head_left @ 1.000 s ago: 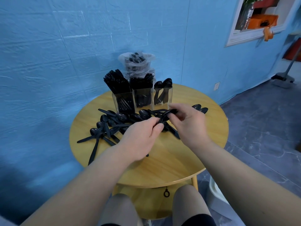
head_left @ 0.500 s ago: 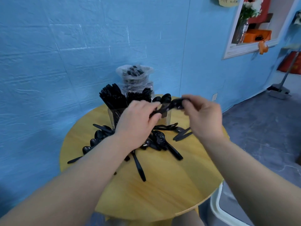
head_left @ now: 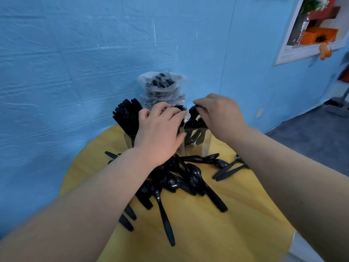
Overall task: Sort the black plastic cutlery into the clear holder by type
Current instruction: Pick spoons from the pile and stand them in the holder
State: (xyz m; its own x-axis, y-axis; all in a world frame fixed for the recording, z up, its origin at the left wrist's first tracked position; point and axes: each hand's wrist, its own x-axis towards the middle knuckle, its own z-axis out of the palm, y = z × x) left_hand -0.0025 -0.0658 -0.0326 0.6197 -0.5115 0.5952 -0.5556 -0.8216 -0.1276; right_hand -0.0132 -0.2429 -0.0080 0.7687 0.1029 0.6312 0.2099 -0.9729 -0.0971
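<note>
Both hands reach over the clear holder (head_left: 198, 142) at the far side of the round yellow wooden surface (head_left: 236, 214), close together but not touching. The right hand (head_left: 221, 114) hovers above the holder's right compartment, its fingers curled and pinching the bowl end of a black spoon (head_left: 193, 110) that points down into that compartment, where other spoon bowls already stand. The left hand (head_left: 160, 133) is held palm down in front of the middle compartment with its fingers spread and bent over the fork tines (head_left: 180, 107) that show just past the fingertips; whether it grips anything cannot be told, since the hand covers what is under it. The left compartment holds a thick bunch of black knives (head_left: 127, 116) standing upright and fanning out to the left. Behind the holder, against the blue wall (head_left: 75, 63), stands a clear plastic bag (head_left: 162, 87) with more black cutlery inside. In front of the holder a loose pile of black cutlery (head_left: 179, 178) lies on the surface, mostly spoons with handles pointing various ways, partly under the left forearm; two pieces lie a little apart at the right near the right forearm. A white-framed wall niche (head_left: 311, 33) with an orange box shows at upper right.
</note>
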